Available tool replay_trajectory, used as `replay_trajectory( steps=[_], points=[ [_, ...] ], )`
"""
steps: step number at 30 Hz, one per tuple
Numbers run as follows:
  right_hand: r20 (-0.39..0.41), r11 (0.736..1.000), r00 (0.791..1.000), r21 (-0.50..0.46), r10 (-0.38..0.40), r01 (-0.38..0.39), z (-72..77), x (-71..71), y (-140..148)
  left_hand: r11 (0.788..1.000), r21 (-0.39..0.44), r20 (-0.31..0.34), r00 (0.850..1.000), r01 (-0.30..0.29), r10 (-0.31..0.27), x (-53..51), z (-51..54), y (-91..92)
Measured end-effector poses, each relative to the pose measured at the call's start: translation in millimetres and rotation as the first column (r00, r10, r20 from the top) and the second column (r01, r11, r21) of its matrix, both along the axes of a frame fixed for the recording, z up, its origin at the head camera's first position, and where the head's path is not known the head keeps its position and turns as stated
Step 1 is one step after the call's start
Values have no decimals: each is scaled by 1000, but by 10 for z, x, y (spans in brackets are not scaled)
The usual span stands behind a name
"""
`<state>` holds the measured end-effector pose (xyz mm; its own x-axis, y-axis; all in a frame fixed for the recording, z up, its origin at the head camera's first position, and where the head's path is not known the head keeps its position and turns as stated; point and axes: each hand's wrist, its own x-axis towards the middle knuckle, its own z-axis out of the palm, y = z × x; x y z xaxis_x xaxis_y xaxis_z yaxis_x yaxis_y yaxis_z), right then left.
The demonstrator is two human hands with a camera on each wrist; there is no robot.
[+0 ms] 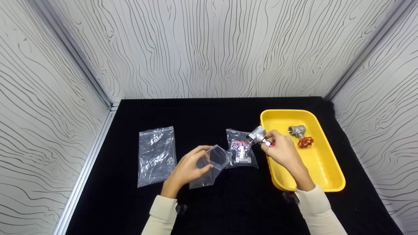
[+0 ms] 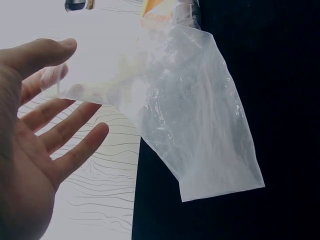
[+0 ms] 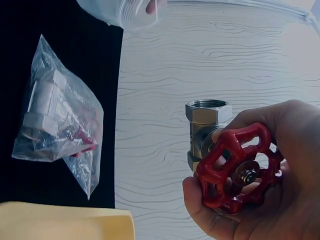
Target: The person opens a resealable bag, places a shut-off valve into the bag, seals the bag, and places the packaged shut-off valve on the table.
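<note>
In the head view my left hand (image 1: 187, 168) holds a clear plastic bag (image 1: 204, 178) by its mouth, which gapes open toward the right. The left wrist view shows the bag (image 2: 195, 120) hanging slack from the fingers, with the other fingers spread. My right hand (image 1: 284, 151) grips a metal valve (image 1: 258, 134) in the air, between the bag and the yellow tub. Up close, the right wrist view shows the hand around the valve's red handwheel (image 3: 217, 167), its threaded body beyond. Beneath it lies another valve sealed in a bag (image 1: 242, 158).
A yellow tub (image 1: 326, 181) stands at the right of the black tabletop (image 1: 209, 114), with one more red-handled valve (image 1: 296, 130) inside. Another clear bag (image 1: 156, 156) lies flat on the left. Wood-patterned panels (image 1: 209, 49) enclose the back and sides.
</note>
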<state>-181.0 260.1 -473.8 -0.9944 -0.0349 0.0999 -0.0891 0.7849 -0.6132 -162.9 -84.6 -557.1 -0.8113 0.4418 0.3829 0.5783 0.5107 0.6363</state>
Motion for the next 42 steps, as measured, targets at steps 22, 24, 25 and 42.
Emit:
replay_trajectory(
  steps=[22, 24, 25, 42],
  points=[
    [-24, 998, 998, 13, 55, -54, 46, 128, -263, 1000, 11, -5, 1000, 9, -9, -1, -16, 1],
    [-26, 998, 998, 10, 62, -61, 41, 132, -288, 1000, 13, -7, 1000, 11, -11, -1, -16, 3],
    [-28, 998, 997, 9, 66, -66, 39, 137, -301, 1000, 15, -6, 1000, 13, -13, -1, -17, 3],
    [-39, 987, 986, 30, 159, -158, -11, 215, -514, 998, 48, 23, 999, 45, -46, -12, -25, 5]
  ],
)
